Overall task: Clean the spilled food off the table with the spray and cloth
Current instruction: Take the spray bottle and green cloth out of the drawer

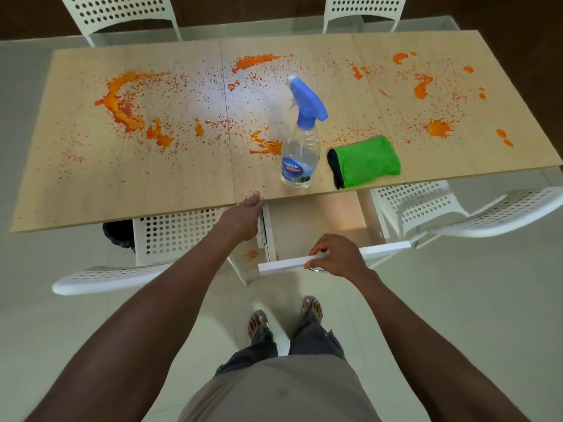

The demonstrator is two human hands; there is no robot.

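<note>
Head view: spray bottle (300, 153) and cloth (365, 162) stand beyond both hands; left hand (243, 217) rests straight-fingered on worktop (122, 184) edge, right hand (336, 254) grips drawer front (283, 264).

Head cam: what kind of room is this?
Probably a home or canteen dining area: a long light-wood table splattered with orange food, white perforated plastic chairs on both long sides, pale tiled floor. The table has an open white drawer.

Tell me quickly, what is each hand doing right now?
Left hand: open, fingers resting on the table edge.
Right hand: gripping the drawer front.
</note>
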